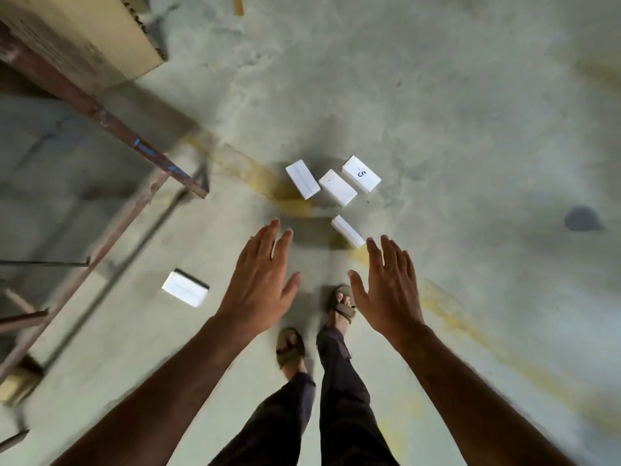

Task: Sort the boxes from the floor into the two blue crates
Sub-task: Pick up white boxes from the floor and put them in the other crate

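One white box [185, 287] lies on the floor [437, 112] at left, four more boxes [337, 187] cluster ahead of the empty, spread left hand [258, 284] and right hand [386, 290]; likely light, stiff cartons, best pinched across their long sides.

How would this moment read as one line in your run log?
left hand: open, empty | right hand: open, empty | white boxes: five on floor, none held | blue crates: not in view
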Action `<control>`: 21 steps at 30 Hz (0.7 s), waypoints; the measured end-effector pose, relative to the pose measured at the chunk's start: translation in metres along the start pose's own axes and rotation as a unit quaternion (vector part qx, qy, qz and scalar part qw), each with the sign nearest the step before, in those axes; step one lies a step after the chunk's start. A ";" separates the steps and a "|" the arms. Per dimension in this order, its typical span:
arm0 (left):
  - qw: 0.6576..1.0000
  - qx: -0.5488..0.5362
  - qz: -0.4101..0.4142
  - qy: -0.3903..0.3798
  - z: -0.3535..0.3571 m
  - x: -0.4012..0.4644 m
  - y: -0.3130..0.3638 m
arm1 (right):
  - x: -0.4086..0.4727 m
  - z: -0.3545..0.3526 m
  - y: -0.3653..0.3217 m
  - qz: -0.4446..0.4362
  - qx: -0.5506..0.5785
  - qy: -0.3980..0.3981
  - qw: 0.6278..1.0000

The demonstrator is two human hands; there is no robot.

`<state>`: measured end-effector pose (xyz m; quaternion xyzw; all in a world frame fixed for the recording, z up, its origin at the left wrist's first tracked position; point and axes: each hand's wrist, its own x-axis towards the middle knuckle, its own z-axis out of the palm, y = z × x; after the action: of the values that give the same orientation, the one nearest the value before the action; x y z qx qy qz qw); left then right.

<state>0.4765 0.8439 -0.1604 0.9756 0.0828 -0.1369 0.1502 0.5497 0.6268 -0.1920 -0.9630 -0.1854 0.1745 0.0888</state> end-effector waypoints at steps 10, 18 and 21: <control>0.997 0.012 0.009 -0.080 0.130 0.179 -0.028 | 0.135 0.128 0.059 0.027 0.015 -0.011 0.999; 0.984 -0.039 -0.093 -0.148 0.335 0.336 -0.124 | 0.256 0.337 0.094 0.014 0.002 -0.034 0.999; 0.965 -0.101 -0.192 -0.150 0.400 0.391 -0.161 | 0.298 0.404 0.111 0.013 -0.009 -0.049 0.999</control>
<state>0.7174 0.9164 -0.6851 0.8894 0.2582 -0.2993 0.2298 0.6961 0.6835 -0.6815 -0.9563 -0.1790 0.2207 0.0685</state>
